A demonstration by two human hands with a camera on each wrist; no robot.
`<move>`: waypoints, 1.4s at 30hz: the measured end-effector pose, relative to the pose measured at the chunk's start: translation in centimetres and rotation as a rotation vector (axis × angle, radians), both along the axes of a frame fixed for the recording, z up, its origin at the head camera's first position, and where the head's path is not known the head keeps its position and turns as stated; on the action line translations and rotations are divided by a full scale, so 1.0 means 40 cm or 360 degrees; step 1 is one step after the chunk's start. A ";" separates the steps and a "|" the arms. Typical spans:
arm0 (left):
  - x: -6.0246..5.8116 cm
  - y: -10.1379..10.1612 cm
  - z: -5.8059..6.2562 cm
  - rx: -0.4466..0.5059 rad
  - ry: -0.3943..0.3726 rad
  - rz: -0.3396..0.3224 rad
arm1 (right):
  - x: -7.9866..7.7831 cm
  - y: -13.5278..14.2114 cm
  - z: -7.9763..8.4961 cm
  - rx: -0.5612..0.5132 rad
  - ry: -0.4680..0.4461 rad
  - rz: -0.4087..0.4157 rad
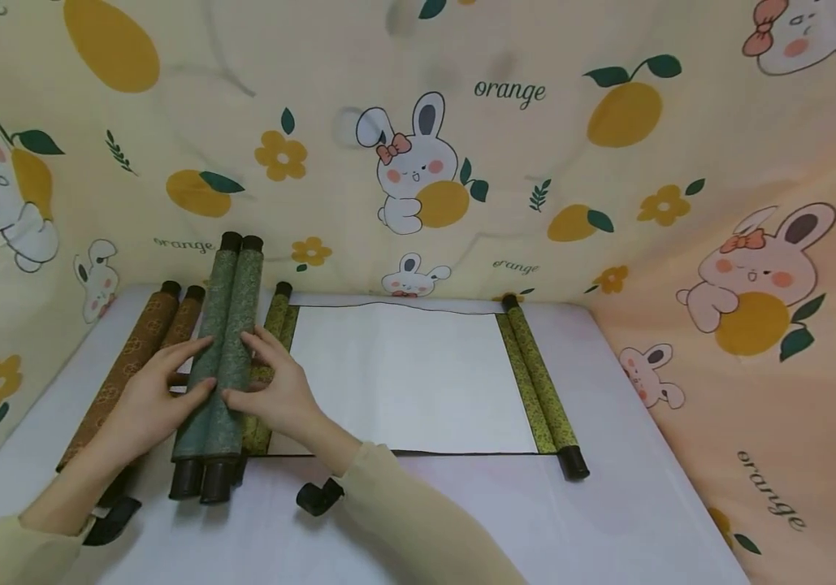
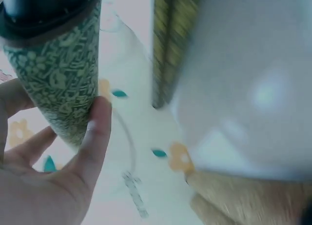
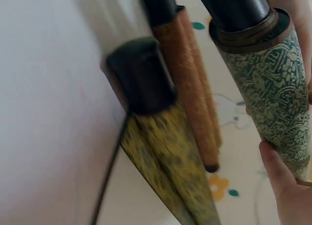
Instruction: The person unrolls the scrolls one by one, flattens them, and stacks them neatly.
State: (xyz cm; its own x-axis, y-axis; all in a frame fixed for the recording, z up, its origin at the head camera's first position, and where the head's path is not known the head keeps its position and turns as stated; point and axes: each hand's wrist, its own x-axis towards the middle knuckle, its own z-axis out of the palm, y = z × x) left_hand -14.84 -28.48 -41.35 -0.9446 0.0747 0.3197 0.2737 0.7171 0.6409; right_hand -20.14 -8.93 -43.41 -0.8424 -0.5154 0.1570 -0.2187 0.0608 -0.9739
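A rolled-up blue-green patterned scroll [image 1: 229, 426], its two rollers side by side with black end knobs, is held up off the table between both hands. My left hand [image 1: 143, 406] grips its left roller, thumb and fingers on either side in the left wrist view, where the scroll [image 2: 63, 78] narrows away from the camera. On the other roller, my right hand [image 1: 284, 396] holds with thumb and fingertips; its fingers [image 3: 278, 171] show against the scroll [image 3: 275, 93] in the right wrist view. Behind it, a yellow-green scroll [image 1: 538, 370] lies unrolled, its white sheet bare.
A rolled brown scroll [image 1: 121, 366] lies at the table's left, partly behind my left arm. The white tabletop [image 1: 637, 504] extends in front and to the right. A cloth [image 1: 330, 65] printed with rabbits and oranges hangs behind and at the sides.
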 end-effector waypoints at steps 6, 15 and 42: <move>0.004 0.112 0.002 0.0273 0.0105 -0.0043 | -0.003 0.098 0.015 -0.0063 0.0153 -0.0067; -0.037 0.281 0.013 0.0453 0.0175 -0.0170 | -0.027 0.279 0.041 -0.0170 0.0289 -0.0151; -0.085 0.474 -0.044 0.0761 0.0013 -0.0517 | -0.045 0.565 0.001 -0.0186 0.0258 -0.0053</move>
